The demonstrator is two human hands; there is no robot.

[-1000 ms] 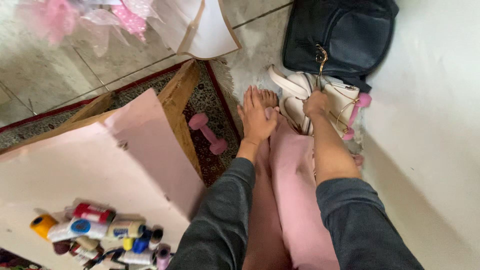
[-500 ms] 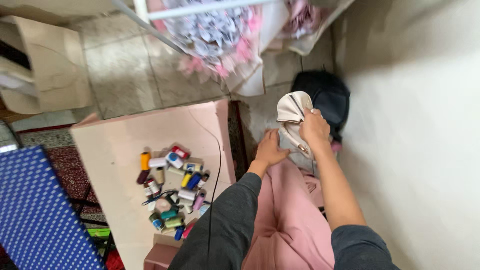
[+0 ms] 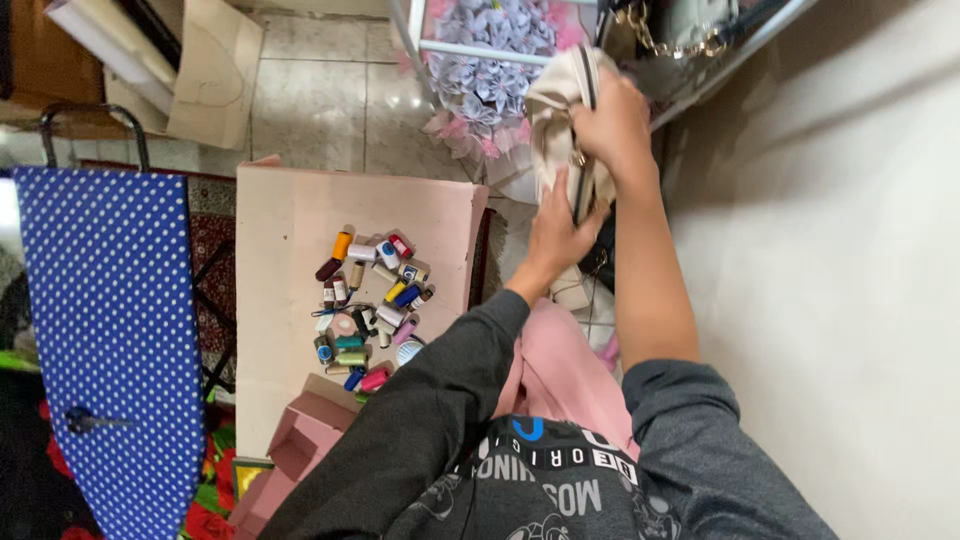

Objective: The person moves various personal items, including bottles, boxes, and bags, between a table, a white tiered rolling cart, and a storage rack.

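Note:
My right hand [image 3: 612,122] grips the top of a cream handbag [image 3: 556,118] and holds it up in the air beside the white wall. My left hand [image 3: 556,236] presses flat against the bag's lower side, fingers pointing up. The bag hangs tilted, with a dark zip line and a gold fitting near my right thumb. Both arms wear grey sleeves, and pink cloth [image 3: 560,372] covers my lap below them.
A pale pink tabletop [image 3: 285,230] on the left carries several thread spools [image 3: 368,296]. A blue polka-dot cloth [image 3: 112,330] hangs at far left. Paper flowers [image 3: 482,72] sit on a white rack ahead, next to a gold chain [image 3: 668,42]. The white wall [image 3: 830,270] fills the right.
The cream handbag has risen from the floor up to rack height in my right hand. My left hand followed it up. My view lifted well above the table.

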